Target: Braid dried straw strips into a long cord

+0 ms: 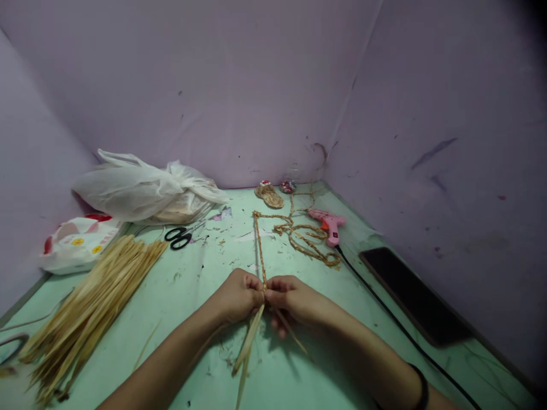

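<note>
Both of my hands meet at the near end of a braided straw cord (260, 245). My left hand (243, 293) pinches the cord end from the left, fingers closed. From the other side my right hand (288, 299) grips at the same spot, thumb and forefinger together. Loose straw strands (250, 341) hang below the fingers toward me, and a thinner one sticks out under the right hand. Beyond the hands the cord runs straight away from me, bends, then lies in loose loops on the table. The exact crossing of the strands is hidden by my fingertips.
A bundle of dry straw strips (94, 313) lies left, near black-handled scissors (178, 238), a white plastic bag (145, 191) and a smaller white-red packet (79, 245). Right are a pink glue gun (329, 225) with black cable and a phone (414, 293). A woven straw piece (270, 196) lies behind.
</note>
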The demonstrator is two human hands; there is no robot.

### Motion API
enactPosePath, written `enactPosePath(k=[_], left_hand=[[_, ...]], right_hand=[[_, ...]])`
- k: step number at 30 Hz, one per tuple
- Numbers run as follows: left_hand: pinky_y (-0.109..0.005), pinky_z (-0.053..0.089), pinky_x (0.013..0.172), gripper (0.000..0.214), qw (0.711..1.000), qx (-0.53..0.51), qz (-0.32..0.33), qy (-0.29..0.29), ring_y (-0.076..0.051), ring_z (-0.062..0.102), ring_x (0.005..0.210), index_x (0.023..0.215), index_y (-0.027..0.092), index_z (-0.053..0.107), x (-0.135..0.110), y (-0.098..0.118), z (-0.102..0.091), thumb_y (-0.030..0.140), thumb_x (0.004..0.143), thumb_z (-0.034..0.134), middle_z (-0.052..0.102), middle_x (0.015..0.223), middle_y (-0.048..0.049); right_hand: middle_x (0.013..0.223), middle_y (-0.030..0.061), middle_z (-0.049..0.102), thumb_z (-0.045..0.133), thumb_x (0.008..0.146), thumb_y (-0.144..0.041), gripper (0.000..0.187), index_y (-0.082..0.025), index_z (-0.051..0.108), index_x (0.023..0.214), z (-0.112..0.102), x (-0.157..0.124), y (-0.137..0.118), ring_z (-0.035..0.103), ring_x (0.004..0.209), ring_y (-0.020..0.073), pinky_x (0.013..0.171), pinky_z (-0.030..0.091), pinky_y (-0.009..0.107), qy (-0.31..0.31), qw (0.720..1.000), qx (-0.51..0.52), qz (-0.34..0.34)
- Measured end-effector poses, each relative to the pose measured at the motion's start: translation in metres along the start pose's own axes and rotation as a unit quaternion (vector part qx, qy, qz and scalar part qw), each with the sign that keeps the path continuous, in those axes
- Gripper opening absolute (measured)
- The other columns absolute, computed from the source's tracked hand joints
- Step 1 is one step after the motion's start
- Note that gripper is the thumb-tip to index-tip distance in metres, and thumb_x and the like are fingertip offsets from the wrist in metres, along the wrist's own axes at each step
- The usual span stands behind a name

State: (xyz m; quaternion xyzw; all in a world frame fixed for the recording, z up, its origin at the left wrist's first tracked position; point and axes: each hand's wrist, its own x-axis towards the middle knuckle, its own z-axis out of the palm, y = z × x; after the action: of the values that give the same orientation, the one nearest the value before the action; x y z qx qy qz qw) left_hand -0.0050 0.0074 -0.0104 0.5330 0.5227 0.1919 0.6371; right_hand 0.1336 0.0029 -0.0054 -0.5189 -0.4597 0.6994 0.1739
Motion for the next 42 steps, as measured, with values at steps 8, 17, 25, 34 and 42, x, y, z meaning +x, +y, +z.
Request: enactPosePath(k=[8, 17, 25, 34, 42], left_hand=[[-0.02, 0.017, 0.04, 0.015, 0.992, 0.12, -0.001, 0.032, -0.004, 0.024, 0.037, 0.043, 0.014, 0.044, -0.001, -0.001, -0.001, 0.022, 0.054, 0.049, 0.034, 0.036, 0.005], [-0.02, 0.023, 0.036, 0.014, 0.978, 0.191, -0.087, -0.01, -0.006, 0.032, 0.032, 0.05, 0.012, 0.055, -0.012, 0.009, -0.012, 0.018, 0.055, 0.043, 0.049, 0.043, 0.0005], [-0.021, 0.024, 0.037, 0.016, 0.977, 0.184, -0.1, 0.036, -0.007, 0.033, 0.032, 0.047, 0.013, 0.055, -0.017, 0.01, 0.007, 0.016, 0.058, 0.045, 0.049, 0.04, -0.0014], [-0.03, 0.036, 0.056, 0.026, 0.865, 0.472, 0.001, 0.171, -0.025, 0.059, 0.066, 0.071, 0.013, 0.066, -0.034, 0.003, 0.045, 0.021, 0.068, 0.042, 0.063, 0.071, -0.0157], [-0.022, 0.03, 0.039, 0.028, 0.973, 0.154, -0.049, 0.166, -0.009, 0.042, 0.034, 0.09, 0.012, 0.062, -0.027, 0.027, 0.001, 0.026, 0.071, 0.047, 0.056, 0.051, -0.0014]], right_hand=[[0.041, -0.0039, 0.048, 0.053, 0.063, -0.009, 0.011, -0.012, 0.053, 0.053, -0.004, 0.016, 0.017, 0.032, 0.038, 0.0033, 0.039, 0.023, 0.017, 0.088, 0.988, -0.103, -0.081], [0.04, -0.0033, 0.052, 0.054, 0.058, -0.01, 0.006, -0.014, 0.052, 0.053, -0.001, 0.016, 0.017, 0.038, 0.037, 0.005, 0.039, 0.026, 0.017, 0.093, 0.991, -0.073, -0.064], [0.043, -0.003, 0.053, 0.053, 0.053, -0.01, 0.004, -0.014, 0.051, 0.051, 0.001, 0.021, 0.023, 0.041, 0.041, 0.0059, 0.045, 0.029, 0.019, 0.083, 0.993, 0.038, -0.081], [0.042, -0.0039, 0.05, 0.053, 0.05, -0.008, 0.006, -0.013, 0.051, 0.051, 0.007, 0.02, 0.024, 0.04, 0.041, 0.0059, 0.044, 0.027, 0.02, 0.123, 0.986, 0.075, -0.082], [0.044, -0.0037, 0.053, 0.059, 0.055, -0.016, 0.006, -0.012, 0.054, 0.056, -0.001, 0.005, 0.015, 0.031, 0.034, 0.0017, 0.039, 0.02, 0.018, 0.045, 0.99, 0.112, -0.074]])
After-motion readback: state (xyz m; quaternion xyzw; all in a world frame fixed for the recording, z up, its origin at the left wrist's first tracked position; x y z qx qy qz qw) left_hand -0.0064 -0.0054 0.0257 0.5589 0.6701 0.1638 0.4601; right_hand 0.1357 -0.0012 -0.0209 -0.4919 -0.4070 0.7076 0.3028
